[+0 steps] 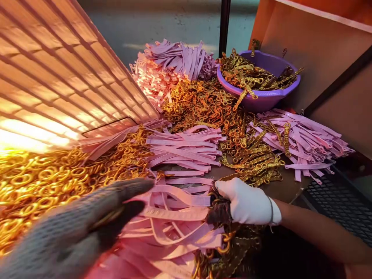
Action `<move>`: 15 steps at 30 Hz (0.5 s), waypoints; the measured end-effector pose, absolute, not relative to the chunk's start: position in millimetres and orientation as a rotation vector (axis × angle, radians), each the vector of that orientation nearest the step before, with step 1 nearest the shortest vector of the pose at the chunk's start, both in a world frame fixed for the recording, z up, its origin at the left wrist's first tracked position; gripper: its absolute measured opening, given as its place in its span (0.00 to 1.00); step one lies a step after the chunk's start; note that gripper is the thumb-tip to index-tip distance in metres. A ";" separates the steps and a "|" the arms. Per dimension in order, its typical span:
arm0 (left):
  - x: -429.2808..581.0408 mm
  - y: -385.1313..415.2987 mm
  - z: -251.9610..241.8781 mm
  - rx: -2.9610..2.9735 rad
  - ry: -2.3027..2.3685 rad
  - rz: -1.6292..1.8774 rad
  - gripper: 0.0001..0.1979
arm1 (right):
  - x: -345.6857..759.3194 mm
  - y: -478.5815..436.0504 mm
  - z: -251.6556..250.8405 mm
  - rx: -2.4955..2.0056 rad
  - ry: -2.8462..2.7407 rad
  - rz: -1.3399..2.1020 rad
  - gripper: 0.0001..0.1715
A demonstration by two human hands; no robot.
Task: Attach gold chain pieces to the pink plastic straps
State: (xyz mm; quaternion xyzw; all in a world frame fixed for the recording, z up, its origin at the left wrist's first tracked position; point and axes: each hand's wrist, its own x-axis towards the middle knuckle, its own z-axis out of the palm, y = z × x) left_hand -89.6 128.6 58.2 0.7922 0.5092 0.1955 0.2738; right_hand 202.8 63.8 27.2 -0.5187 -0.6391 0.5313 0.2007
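The head view looks down on a dark brown worktop (286, 188) heaped with parts. The left hand (72, 228), in a grey knitted glove, is close to the lens and blurred at the near left. Its thumb and forefinger are pinched together, and a thin golden piece seems to sit between them, though the blur makes it hard to be sure what it is. This hand hovers over a near pile of pale pink flat plastic straps (174, 224), which lies at the near centre of the worktop.

The right hand (247, 203), in a white fabric glove with a thin band at the wrist, comes in from the near right. Its fingers are closed around a dark bundle of small gold metal chain pieces (219, 211), at the right edge of the near pink straps. More gold links spill just below it at the near edge.

To the left, a broad heap of bright gold metal rings and chains (43, 182) lies under strong warm light. In the middle, a second stack of pink straps (186, 149) rests beside a mound of gold chain links (203, 104). Further right, another spread of pink straps (305, 141) lies near the worktop's edge. At the far right stands a round purple plastic bowl (261, 99) filled with gold chain pieces. Far behind the mound lies a bunch of lilac and pink straps (177, 58). A slatted panel (52, 69), glowing orange, rises at the far left.
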 end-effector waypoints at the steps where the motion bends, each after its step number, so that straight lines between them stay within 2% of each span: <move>1: -75.9 125.8 54.9 2.144 1.302 0.442 0.19 | 199.5 63.6 27.9 -1.504 -1.867 1.392 0.23; 3: -47.2 123.5 45.5 2.126 1.124 0.287 0.20 | 195.1 62.4 29.5 -1.642 -2.052 1.158 0.16; 5: -23.1 124.4 33.7 2.058 0.969 0.230 0.16 | 193.6 60.9 29.9 -1.752 -2.234 0.946 0.10; 9: -2.2 130.1 14.5 1.915 0.873 0.167 0.12 | 193.9 61.7 26.5 -1.765 -2.504 0.596 0.13; 13: -2.3 133.1 9.3 1.740 0.867 0.192 0.12 | 188.2 67.2 21.2 -1.680 -2.639 0.188 0.09; 15: -2.6 132.6 7.5 1.605 0.876 0.261 0.08 | 183.5 70.2 17.2 -1.675 -2.706 0.154 0.07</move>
